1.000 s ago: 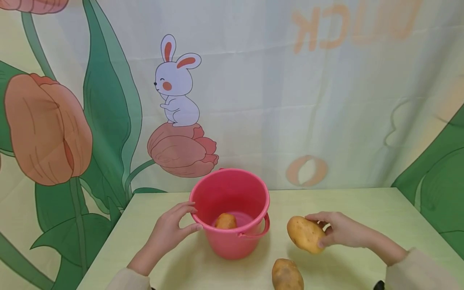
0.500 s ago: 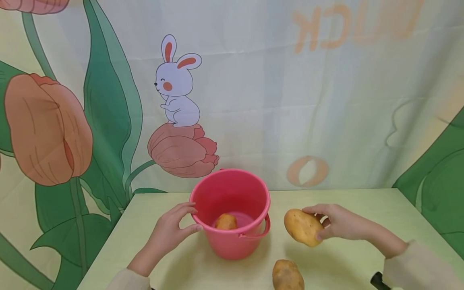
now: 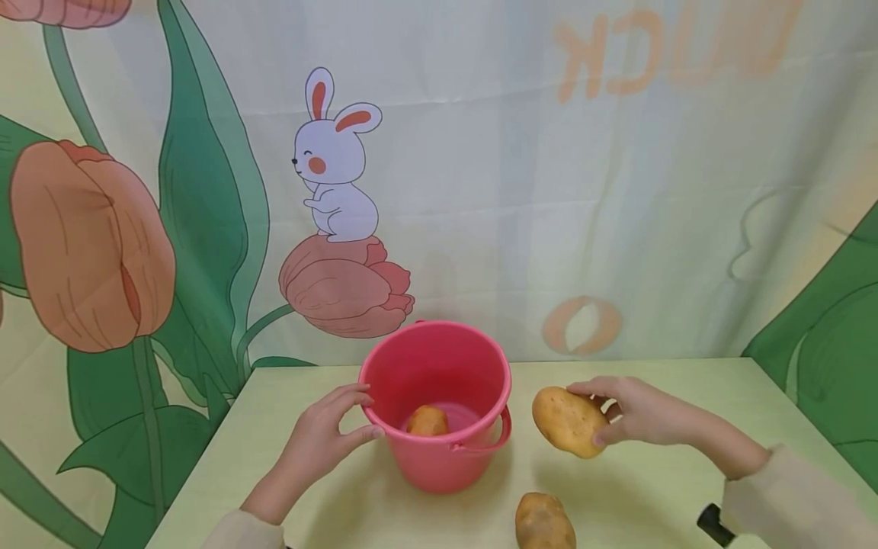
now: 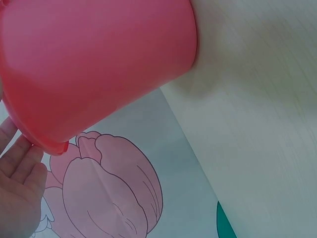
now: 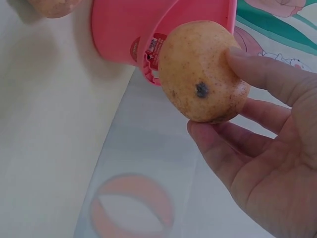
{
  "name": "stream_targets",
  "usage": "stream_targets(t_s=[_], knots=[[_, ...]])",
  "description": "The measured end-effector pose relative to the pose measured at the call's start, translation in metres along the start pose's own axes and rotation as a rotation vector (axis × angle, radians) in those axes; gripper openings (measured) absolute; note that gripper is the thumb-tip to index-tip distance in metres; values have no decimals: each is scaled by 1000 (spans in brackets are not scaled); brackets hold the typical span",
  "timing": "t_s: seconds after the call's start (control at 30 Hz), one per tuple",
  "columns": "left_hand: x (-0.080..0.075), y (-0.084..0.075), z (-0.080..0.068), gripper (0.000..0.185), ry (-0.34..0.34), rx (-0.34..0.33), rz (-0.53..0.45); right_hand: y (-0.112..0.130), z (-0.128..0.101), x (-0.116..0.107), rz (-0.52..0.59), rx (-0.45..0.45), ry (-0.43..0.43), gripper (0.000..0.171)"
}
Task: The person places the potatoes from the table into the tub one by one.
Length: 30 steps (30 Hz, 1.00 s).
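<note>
In the head view, a pink bucket (image 3: 442, 465) stands upright on the table with one potato (image 3: 428, 420) inside. My left hand (image 3: 322, 435) holds the left side of its rim, fingertips at the edge and thumb lower at the front; the left wrist view shows fingers (image 4: 22, 153) against the rim. My right hand (image 3: 641, 412) grips a second potato (image 3: 568, 422) between thumb and fingers, above the table and right of the bucket. The right wrist view shows a dark spot on this potato (image 5: 203, 69). A third potato (image 3: 544, 521) lies near the front edge of view.
A pale wood-grain table (image 3: 686, 488) carries the bucket. Its handle (image 3: 497, 435) hangs down on the right side, between bucket and held potato. Behind the table hangs a curtain (image 3: 466, 191) printed with a rabbit and tulips.
My right hand has raised the potato slightly and brought it left, closer to the bucket. The left hand, the bucket and the other potatoes stay in place.
</note>
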<state>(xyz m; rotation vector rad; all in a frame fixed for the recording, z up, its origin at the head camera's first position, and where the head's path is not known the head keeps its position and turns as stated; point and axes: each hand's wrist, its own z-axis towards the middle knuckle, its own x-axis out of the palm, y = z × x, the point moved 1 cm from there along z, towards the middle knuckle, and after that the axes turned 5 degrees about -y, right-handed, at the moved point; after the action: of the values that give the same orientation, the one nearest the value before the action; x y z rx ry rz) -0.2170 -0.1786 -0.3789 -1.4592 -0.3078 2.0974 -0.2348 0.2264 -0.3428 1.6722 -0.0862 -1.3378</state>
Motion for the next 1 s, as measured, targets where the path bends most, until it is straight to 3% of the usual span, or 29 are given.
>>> stream_targets(t_s=[0.43,1.0], knots=[[0,0,0,40,1,4,-4,16,8,-8,-84,-24,-4,60],[-1,2,-1,39,-2,12,-7,35,16,-15,-101,-24,1,59]])
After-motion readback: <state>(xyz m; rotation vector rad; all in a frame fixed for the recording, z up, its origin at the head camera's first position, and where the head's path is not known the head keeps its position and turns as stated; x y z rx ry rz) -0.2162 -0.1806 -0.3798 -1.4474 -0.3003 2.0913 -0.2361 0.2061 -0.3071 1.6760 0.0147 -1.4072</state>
